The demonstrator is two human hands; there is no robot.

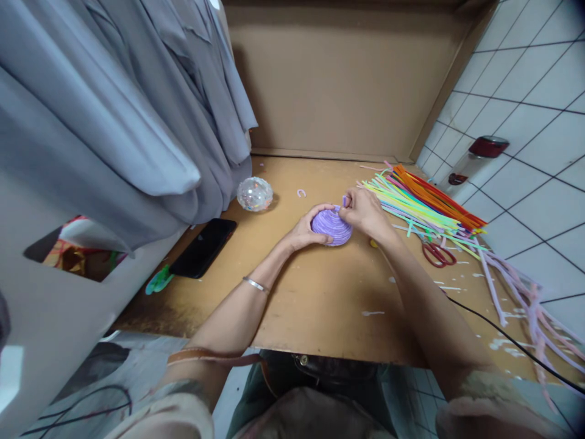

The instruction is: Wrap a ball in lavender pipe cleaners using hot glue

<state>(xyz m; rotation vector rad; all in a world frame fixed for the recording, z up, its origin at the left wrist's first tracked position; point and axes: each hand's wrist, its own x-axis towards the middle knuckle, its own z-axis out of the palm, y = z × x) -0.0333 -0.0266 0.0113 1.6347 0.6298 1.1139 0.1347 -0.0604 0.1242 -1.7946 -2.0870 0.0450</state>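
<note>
- One purple ridged ball [334, 229] sits between the left hand [304, 233] and right hand [364, 211].
- The left hand cups its side; the right hand pinches a purple strip [344, 200] beside its upper edge.
- Likely best: steady left hold, light right pinch, strip pressed flush without gaps.

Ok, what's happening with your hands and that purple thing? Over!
Left hand gripping round, ridged purple object. Right hand at its top, pinching small purple strip. Bundle of thin multicoloured strips beyond right hand, seemingly not blocking.
</note>
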